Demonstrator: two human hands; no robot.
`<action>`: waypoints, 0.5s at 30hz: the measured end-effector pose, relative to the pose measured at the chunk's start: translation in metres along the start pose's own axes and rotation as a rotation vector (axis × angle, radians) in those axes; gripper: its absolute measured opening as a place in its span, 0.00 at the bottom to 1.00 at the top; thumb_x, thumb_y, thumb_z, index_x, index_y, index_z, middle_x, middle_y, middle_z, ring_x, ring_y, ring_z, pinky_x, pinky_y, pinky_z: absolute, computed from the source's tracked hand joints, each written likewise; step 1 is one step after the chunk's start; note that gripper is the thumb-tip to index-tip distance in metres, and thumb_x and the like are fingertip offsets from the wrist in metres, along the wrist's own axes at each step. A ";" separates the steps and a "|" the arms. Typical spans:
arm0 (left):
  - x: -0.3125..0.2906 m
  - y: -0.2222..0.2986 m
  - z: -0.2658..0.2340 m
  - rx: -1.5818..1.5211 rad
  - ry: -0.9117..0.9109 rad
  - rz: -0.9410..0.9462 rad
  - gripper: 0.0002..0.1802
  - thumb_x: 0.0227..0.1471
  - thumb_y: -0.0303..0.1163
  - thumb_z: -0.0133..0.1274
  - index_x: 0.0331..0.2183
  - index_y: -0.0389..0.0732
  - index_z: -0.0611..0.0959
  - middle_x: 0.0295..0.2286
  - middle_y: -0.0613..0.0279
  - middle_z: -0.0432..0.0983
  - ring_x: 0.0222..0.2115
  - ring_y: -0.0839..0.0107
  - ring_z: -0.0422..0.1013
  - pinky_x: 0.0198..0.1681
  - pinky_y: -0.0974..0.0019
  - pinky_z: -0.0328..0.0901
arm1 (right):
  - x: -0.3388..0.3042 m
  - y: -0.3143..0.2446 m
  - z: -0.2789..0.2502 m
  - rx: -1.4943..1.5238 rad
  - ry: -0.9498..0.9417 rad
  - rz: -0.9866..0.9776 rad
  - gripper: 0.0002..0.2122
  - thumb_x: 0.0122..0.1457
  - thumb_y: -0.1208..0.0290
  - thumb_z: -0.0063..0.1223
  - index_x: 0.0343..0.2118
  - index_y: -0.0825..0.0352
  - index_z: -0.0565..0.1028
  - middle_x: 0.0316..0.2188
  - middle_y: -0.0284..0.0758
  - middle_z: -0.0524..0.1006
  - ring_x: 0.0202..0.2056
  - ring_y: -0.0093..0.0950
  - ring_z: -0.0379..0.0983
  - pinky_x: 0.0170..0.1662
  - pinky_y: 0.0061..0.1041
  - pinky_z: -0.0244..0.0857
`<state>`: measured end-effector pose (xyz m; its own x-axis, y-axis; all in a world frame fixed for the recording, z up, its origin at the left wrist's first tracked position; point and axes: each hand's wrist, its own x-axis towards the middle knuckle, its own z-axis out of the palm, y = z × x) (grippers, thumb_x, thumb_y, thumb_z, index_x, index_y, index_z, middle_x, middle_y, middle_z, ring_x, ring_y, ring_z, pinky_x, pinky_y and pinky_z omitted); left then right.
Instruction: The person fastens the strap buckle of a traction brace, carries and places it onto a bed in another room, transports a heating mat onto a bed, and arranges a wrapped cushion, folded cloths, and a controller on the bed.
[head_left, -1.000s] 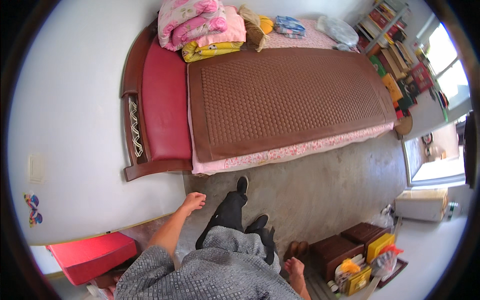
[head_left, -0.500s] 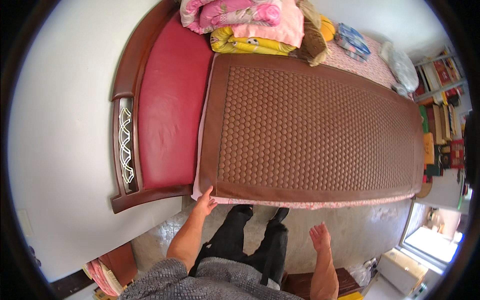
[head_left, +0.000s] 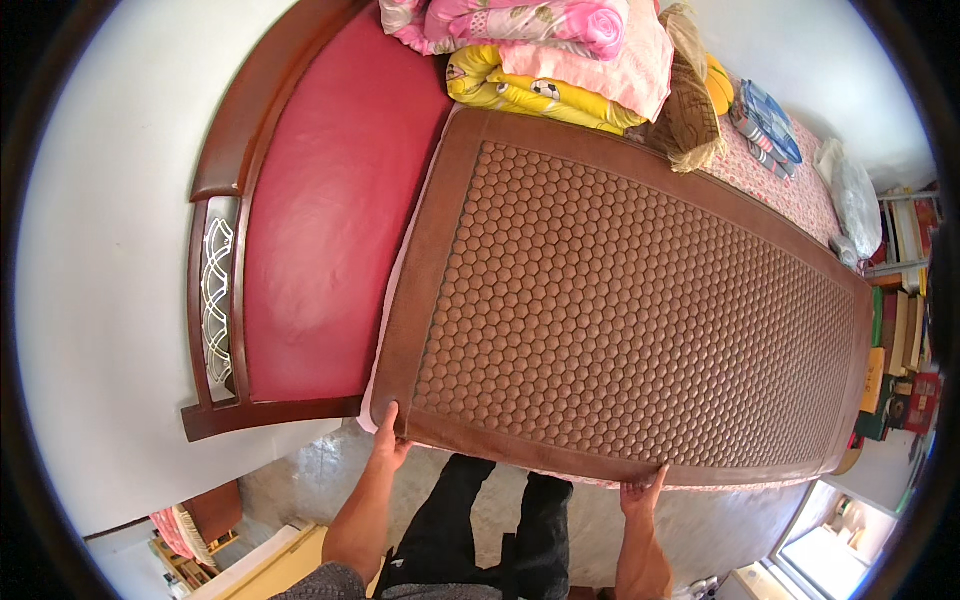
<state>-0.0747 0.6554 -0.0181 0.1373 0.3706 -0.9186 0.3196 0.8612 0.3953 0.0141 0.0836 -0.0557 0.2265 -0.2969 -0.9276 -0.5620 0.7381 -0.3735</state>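
Observation:
A brown mat [head_left: 640,310] with a honeycomb pattern and a plain border covers most of the bed. My left hand [head_left: 389,442] is closed on its near edge by the left corner, thumb on top and the other fingers partly hidden below the border. Farther right along the same edge, my right hand [head_left: 642,491] grips the border too, its thumb lying over the top. Pink bedding [head_left: 366,405] peeks out beneath the mat at the left corner.
A red padded headboard [head_left: 330,230] in dark wood stands at the left. Folded yellow bedding [head_left: 520,92] and a pink quilt [head_left: 540,25] are piled at the far side. Blue folded cloth [head_left: 768,125] and a plastic bag [head_left: 850,205] lie far right, near books [head_left: 905,335].
My right hand has come up from over the floor to the mat's near edge. My left hand has closed on the border near the corner. The view has shifted closer to the bed.

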 end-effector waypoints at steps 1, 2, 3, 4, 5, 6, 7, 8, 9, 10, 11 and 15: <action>-0.005 0.000 0.004 -0.012 -0.014 -0.018 0.45 0.44 0.57 0.69 0.57 0.46 0.72 0.52 0.67 0.72 0.50 0.66 0.69 0.55 0.58 0.64 | 0.003 -0.001 -0.001 0.068 0.047 0.002 0.63 0.34 0.29 0.69 0.66 0.68 0.51 0.61 0.37 0.59 0.62 0.37 0.57 0.69 0.39 0.51; -0.010 0.000 0.006 -0.014 -0.018 -0.022 0.45 0.44 0.57 0.69 0.57 0.46 0.72 0.52 0.67 0.72 0.50 0.66 0.69 0.55 0.58 0.64 | 0.005 -0.004 -0.003 0.067 0.047 -0.004 0.63 0.34 0.29 0.69 0.66 0.68 0.51 0.61 0.37 0.59 0.62 0.37 0.57 0.69 0.39 0.51; -0.016 0.002 0.003 -0.026 -0.057 -0.008 0.44 0.45 0.56 0.68 0.57 0.45 0.72 0.52 0.66 0.73 0.50 0.66 0.70 0.55 0.60 0.65 | 0.003 -0.004 -0.001 0.109 0.018 -0.015 0.62 0.36 0.29 0.68 0.67 0.66 0.50 0.63 0.38 0.57 0.63 0.37 0.56 0.69 0.40 0.51; -0.020 0.003 -0.001 -0.037 -0.097 0.003 0.42 0.46 0.55 0.68 0.57 0.44 0.72 0.52 0.66 0.73 0.49 0.67 0.70 0.54 0.62 0.65 | -0.001 -0.002 0.003 0.150 -0.007 -0.028 0.61 0.38 0.29 0.66 0.69 0.64 0.50 0.65 0.39 0.55 0.65 0.36 0.54 0.69 0.40 0.51; -0.024 0.005 -0.004 -0.036 -0.099 0.003 0.42 0.46 0.55 0.68 0.57 0.44 0.72 0.52 0.66 0.73 0.49 0.67 0.70 0.54 0.62 0.65 | -0.003 -0.001 0.008 0.122 -0.057 -0.050 0.59 0.43 0.28 0.62 0.70 0.61 0.48 0.69 0.37 0.50 0.68 0.37 0.50 0.70 0.43 0.47; -0.027 0.008 -0.005 -0.083 -0.121 0.038 0.41 0.48 0.52 0.67 0.57 0.43 0.72 0.52 0.65 0.73 0.49 0.67 0.70 0.54 0.62 0.66 | -0.007 -0.001 0.014 0.127 -0.060 -0.054 0.59 0.43 0.28 0.62 0.70 0.61 0.48 0.69 0.37 0.50 0.68 0.37 0.50 0.70 0.43 0.47; -0.033 0.008 -0.006 -0.131 -0.140 0.069 0.39 0.50 0.49 0.67 0.57 0.42 0.72 0.52 0.65 0.73 0.50 0.67 0.71 0.54 0.63 0.67 | -0.010 -0.003 0.018 0.042 -0.112 -0.095 0.57 0.45 0.28 0.59 0.70 0.61 0.48 0.70 0.37 0.49 0.68 0.38 0.49 0.70 0.43 0.47; -0.041 0.008 -0.008 -0.130 -0.144 0.063 0.39 0.50 0.49 0.67 0.57 0.42 0.72 0.52 0.65 0.73 0.50 0.67 0.71 0.54 0.63 0.67 | -0.014 -0.006 0.021 -0.043 -0.161 -0.137 0.55 0.48 0.27 0.56 0.70 0.61 0.48 0.71 0.36 0.48 0.69 0.39 0.49 0.70 0.43 0.47; -0.055 0.013 -0.008 -0.131 -0.111 0.164 0.37 0.51 0.45 0.67 0.57 0.42 0.71 0.52 0.64 0.73 0.50 0.67 0.71 0.54 0.62 0.67 | -0.026 -0.004 0.031 -0.099 0.041 -0.220 0.53 0.53 0.26 0.47 0.72 0.60 0.45 0.73 0.36 0.43 0.71 0.40 0.44 0.70 0.45 0.45; -0.069 0.021 -0.005 -0.137 -0.079 0.271 0.36 0.52 0.42 0.66 0.58 0.41 0.71 0.52 0.63 0.73 0.51 0.67 0.71 0.55 0.61 0.68 | -0.043 -0.007 0.040 -0.094 0.032 -0.220 0.53 0.53 0.26 0.47 0.72 0.60 0.45 0.73 0.36 0.43 0.71 0.40 0.44 0.70 0.45 0.45; -0.098 0.030 0.002 -0.106 -0.080 0.311 0.36 0.52 0.41 0.66 0.58 0.41 0.71 0.52 0.63 0.74 0.52 0.67 0.71 0.56 0.60 0.68 | -0.067 -0.014 0.038 -0.050 -0.085 -0.215 0.53 0.52 0.26 0.47 0.71 0.60 0.45 0.73 0.37 0.44 0.71 0.40 0.43 0.71 0.45 0.44; -0.040 0.019 -0.038 -0.034 -0.086 0.294 0.35 0.52 0.41 0.66 0.58 0.42 0.71 0.52 0.64 0.74 0.52 0.67 0.71 0.54 0.60 0.69 | -0.071 0.006 0.063 -0.045 -0.120 -0.236 0.52 0.53 0.25 0.45 0.71 0.59 0.46 0.72 0.37 0.46 0.71 0.40 0.43 0.71 0.45 0.43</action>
<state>-0.1099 0.6706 0.0260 0.2985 0.5765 -0.7606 0.2233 0.7326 0.6430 0.0447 0.1479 0.0080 0.4471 -0.3815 -0.8091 -0.5167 0.6282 -0.5817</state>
